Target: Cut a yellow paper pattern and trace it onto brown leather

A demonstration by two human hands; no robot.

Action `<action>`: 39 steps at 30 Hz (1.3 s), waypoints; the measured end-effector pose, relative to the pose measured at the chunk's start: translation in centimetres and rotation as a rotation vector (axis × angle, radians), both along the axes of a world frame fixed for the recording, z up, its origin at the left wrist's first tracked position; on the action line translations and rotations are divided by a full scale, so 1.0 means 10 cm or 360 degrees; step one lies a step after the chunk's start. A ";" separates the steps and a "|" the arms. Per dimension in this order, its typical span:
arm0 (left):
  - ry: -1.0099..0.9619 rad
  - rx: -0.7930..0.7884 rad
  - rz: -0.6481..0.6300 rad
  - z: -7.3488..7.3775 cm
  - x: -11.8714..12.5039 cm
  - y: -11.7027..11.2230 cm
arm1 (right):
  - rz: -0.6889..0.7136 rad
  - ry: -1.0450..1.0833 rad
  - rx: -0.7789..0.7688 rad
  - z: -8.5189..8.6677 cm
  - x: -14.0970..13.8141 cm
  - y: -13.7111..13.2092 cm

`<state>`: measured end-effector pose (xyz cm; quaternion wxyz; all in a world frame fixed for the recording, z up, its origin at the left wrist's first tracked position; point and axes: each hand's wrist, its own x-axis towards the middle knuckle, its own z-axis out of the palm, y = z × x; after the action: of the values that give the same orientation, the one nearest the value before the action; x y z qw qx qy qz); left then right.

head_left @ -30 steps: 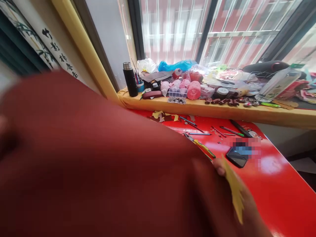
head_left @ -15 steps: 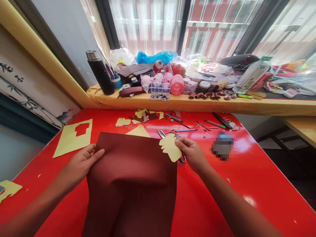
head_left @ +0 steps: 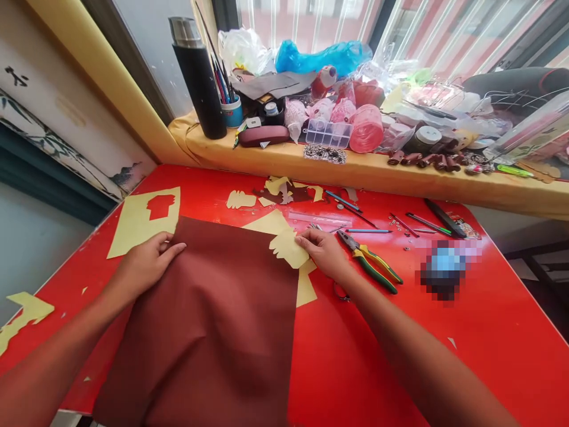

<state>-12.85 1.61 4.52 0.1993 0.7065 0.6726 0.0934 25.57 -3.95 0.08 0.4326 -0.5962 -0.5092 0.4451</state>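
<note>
A large dark red sheet (head_left: 208,320) lies spread on the red table (head_left: 444,356), hanging over its near edge. My left hand (head_left: 149,264) rests on the sheet's upper left corner, fingers curled over the edge. My right hand (head_left: 324,252) pinches a small pale yellow cut-out shape (head_left: 288,246) at the sheet's upper right corner. More yellow paper (head_left: 306,287) lies under it beside the sheet.
A yellow sheet with a cut-out hole (head_left: 142,222) lies at far left. Pliers with yellow-green handles (head_left: 371,267), pens, paper scraps (head_left: 284,193) and a blurred dark item (head_left: 444,270) lie on the table. The yellow window sill (head_left: 355,172) carries a black flask (head_left: 198,77) and craft clutter.
The dark red sheet came down from in front of the camera and now lies flat on the table. My right hand lowered the yellow cut-out onto its corner.
</note>
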 end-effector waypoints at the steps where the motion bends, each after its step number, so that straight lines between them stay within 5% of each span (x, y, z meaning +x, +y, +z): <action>1: 0.0101 0.0011 -0.0034 -0.02 0.00 0.02 | -0.0012 -0.0019 -0.0001 -0.03 0.00 -0.01; 3: 0.0268 0.0115 -0.0086 -0.03 0.05 0.02 | -0.0051 -0.0046 -0.0002 -0.07 0.00 -0.05; 6: 0.0259 0.0639 -0.0307 -0.04 0.23 -0.17 | -0.0153 -0.0032 0.0003 -0.07 0.00 -0.13; 8: -0.0007 0.0802 -0.0826 -0.07 0.44 -0.41 | -0.0238 0.0022 0.0006 -0.04 0.00 -0.20; 11: -0.0280 0.0629 -0.1687 -0.21 0.79 -0.84 | -0.0358 0.0139 -0.0002 0.02 -0.04 -0.33; 14: -0.0298 0.0471 -0.2037 -0.41 1.07 -1.15 | -0.0394 0.0243 -0.0049 0.04 -0.10 -0.48; 20: -0.0228 0.0505 -0.1825 -0.69 1.36 -1.42 | -0.0341 0.0333 -0.0145 0.01 -0.26 -0.70; 25: -0.0240 0.0535 -0.1759 -0.67 1.48 -1.49 | -0.0340 0.0354 -0.0147 0.00 -0.31 -0.67; 30: -0.0609 0.0734 -0.1536 -0.39 1.42 -1.22 | -0.0296 0.0306 -0.0205 -0.02 -0.24 -0.61; 34: -0.0571 0.0946 -0.1309 -0.20 1.47 -0.88 | -0.0262 0.0243 -0.0235 -0.01 -0.23 -0.51; 39: -0.0332 0.0973 -0.1349 -0.36 1.59 -0.63 | -0.0242 0.0189 -0.0228 -0.04 -0.29 -0.33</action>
<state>3.02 -4.72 0.96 0.0705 0.9291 0.2468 0.2662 22.64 -7.24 -0.35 0.4508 -0.6351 -0.4028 0.4808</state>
